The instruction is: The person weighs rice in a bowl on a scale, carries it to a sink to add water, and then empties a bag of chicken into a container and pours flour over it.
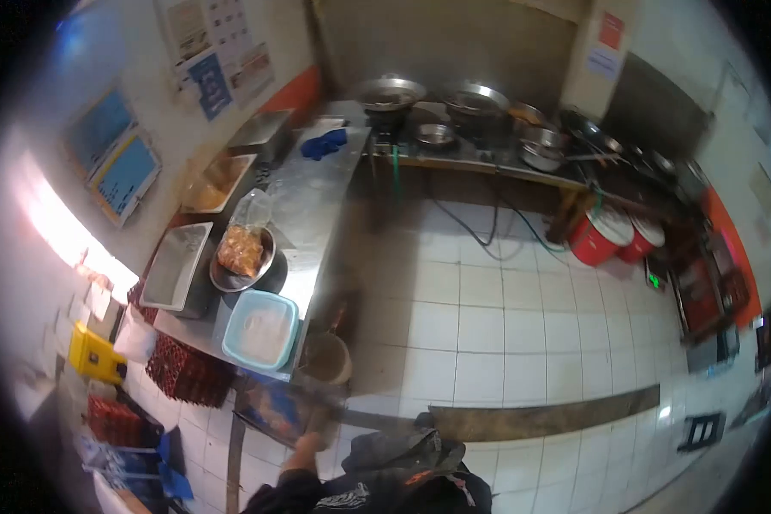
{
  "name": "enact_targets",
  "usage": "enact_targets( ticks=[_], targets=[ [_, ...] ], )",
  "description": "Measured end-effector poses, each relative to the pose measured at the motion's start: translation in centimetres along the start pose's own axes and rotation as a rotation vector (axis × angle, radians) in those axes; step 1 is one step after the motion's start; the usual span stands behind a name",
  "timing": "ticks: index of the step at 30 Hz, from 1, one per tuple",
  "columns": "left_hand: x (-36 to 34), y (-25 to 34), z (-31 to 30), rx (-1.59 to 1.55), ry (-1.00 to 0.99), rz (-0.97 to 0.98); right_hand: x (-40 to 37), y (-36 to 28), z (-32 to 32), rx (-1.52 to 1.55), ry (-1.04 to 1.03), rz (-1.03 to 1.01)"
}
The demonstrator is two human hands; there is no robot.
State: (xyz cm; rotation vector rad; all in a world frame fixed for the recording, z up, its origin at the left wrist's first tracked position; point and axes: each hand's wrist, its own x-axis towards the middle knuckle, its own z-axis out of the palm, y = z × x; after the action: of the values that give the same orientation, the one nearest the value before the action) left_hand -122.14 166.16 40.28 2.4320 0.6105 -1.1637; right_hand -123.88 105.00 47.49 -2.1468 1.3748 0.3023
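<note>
- Our left hand (307,445) shows low in view, too blurred for us to tell how far it is open or whether it grips anything.
- A bucket (329,360) stands just beyond the hand, beside the steel table (317,197).
- A pale blue tub (261,330) sits ahead and left of the hand.
- A bowl (219,281) of bagged food lies farther beyond.

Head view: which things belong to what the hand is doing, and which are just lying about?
In hand: left hand, by a blurred flat thing; bucket beside it.
Lying about: blue tub, bowl of bagged food, steel tray, blue cloth, woks, red buckets.
</note>
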Motion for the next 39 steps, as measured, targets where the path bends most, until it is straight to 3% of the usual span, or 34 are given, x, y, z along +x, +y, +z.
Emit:
enact_targets(
  ticks=[2, 3, 5, 7, 8, 9, 10, 12, 15, 16, 18, 19, 22, 23, 25, 27, 28, 30, 32, 34, 36, 38, 39],
  targets=[
    [-0.3, -1.2, -1.2, -0.081, 0.170, -0.253, 6.4, -6.5, -1.8, -0.037, 0.050, -0.076],
    [-0.3, -1.3, -1.7, -0.109, 0.162, -0.280, 9.6, -9.9, -2.2, -0.064, 0.076, -0.121],
    [-1.8, -0.4, -5.4, -0.822, 0.306, -0.122, 17.5, -18.9, -2.2, -0.114, 0.160, -0.274],
    [-5.1, 4.8, -10.6, -1.076, 0.386, -0.192, 23.0, -32.0, -1.1, -0.145, 0.141, -0.464],
    [-6.1, 7.8, -12.5, -1.296, 0.456, -0.239, 24.1, -39.1, 0.3, -0.365, 0.240, -0.711],
    [-4.7, 9.1, -11.3, -1.481, 0.622, -0.180, 22.0, -47.1, 2.8, 0.179, 0.224, -0.654],
    [-3.6, 10.5, -10.7, -1.513, 0.633, -0.210, 25.6, -52.4, 6.3, 0.299, 0.228, -0.869],
    [-1.7, 13.3, -9.1, -1.734, 0.571, -0.407, 14.8, -65.2, 7.4, 0.570, -0.280, -0.671],
    [-1.8, 16.8, -9.8, -1.393, 0.481, -0.527, 2.3, -76.7, 14.1, 0.536, -0.568, -0.827],
    [-1.7, 17.3, -10.1, -1.427, 0.484, -0.555, -2.1, -79.0, 15.9, 0.471, -0.643, -0.848],
    [-0.1, 17.3, -11.3, -1.418, 0.454, -0.295, -9.0, -82.4, 21.0, 0.384, -0.862, -1.033],
    [-0.5, 17.3, -13.9, -1.044, 0.420, -0.261, -13.3, -83.7, 21.6, 0.250, -0.991, -1.119],
    [-1.4, 16.8, -21.7, -1.037, 0.259, -0.190, -23.0, -87.4, 26.5, -0.031, -1.257, -1.332],
    [-3.0, 17.0, -25.4, -1.028, 0.418, -0.102, -24.5, -88.2, 29.3, -0.049, -1.311, -1.413],
    [-3.9, 16.8, -30.1, -1.076, 0.421, -0.198, -27.7, -89.9, 34.8, -0.137, -1.378, -1.506],
    [-4.9, 17.6, -35.0, -1.105, 0.400, -0.404, -30.9, -91.9, 37.1, -0.265, -1.423, -1.570],
    [-5.2, 18.0, -37.2, -1.113, 0.410, -0.417, -32.9, -93.2, 37.9, -0.302, -1.468, -1.631],
    [-5.1, 19.1, -40.8, -1.301, 0.712, -0.600, -34.8, -96.0, 40.7, -0.467, -1.471, -1.599],
    [-4.0, 20.1, -43.9, -1.343, 0.794, -0.728, -37.4, -98.4, 43.6, -0.211, -1.289, -1.795],
    [-3.1, 20.8, -49.0, -1.201, 1.112, -0.840, -41.5, -102.0, 46.4, -0.178, -1.220, -1.996],
    [-1.1, 20.6, -53.6, -1.340, 1.136, -0.893, -46.5, -105.3, 51.2, -0.120, -1.174, -2.206],
    [2.2, 19.8, -56.3, -0.954, 1.419, -0.952, -52.2, -107.6, 53.9, -0.083, -1.042, -2.357],
    [3.3, 19.0, -58.1, -0.946, 1.422, -0.930, -54.7, -108.6, 55.8, -0.228, -0.962, -2.382]
  ],
)
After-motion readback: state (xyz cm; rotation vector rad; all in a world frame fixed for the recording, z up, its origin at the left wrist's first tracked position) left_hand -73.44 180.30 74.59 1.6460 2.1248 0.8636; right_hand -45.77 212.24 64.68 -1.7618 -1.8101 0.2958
